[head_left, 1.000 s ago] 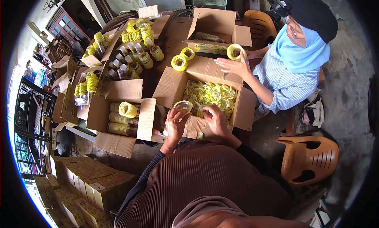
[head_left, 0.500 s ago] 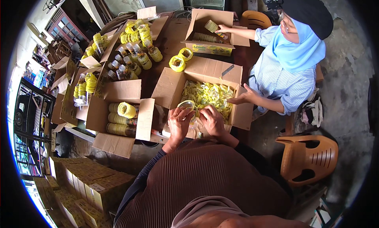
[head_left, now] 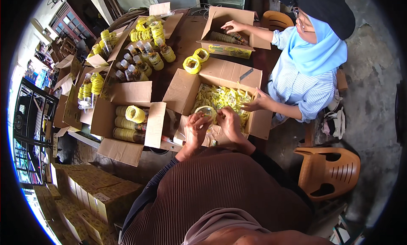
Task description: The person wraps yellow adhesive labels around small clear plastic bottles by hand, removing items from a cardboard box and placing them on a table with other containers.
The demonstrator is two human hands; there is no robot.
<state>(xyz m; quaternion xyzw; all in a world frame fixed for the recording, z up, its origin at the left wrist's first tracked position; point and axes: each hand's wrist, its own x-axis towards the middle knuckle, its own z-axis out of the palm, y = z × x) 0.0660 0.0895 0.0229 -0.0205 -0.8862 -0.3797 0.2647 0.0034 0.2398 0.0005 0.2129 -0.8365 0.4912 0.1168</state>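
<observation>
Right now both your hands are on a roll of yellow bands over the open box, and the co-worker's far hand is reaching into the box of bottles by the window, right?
Not quite. In the head view the co-worker's far hand reaches into the far cardboard box, not among the bottles. The left hand and right hand do hold the yellow roll over the open box.

Dark table (head_left: 183, 39) — open cardboard boxes (head_left: 127, 103), bottles (head_left: 142, 60).

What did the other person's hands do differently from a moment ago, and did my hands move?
The co-worker's far hand put away the yellow roll it held and went up into the far box. Their near hand came to rest on the rim of the big box. Your left hand and right hand stayed at the near edge, both on the small yellow ring.
</observation>
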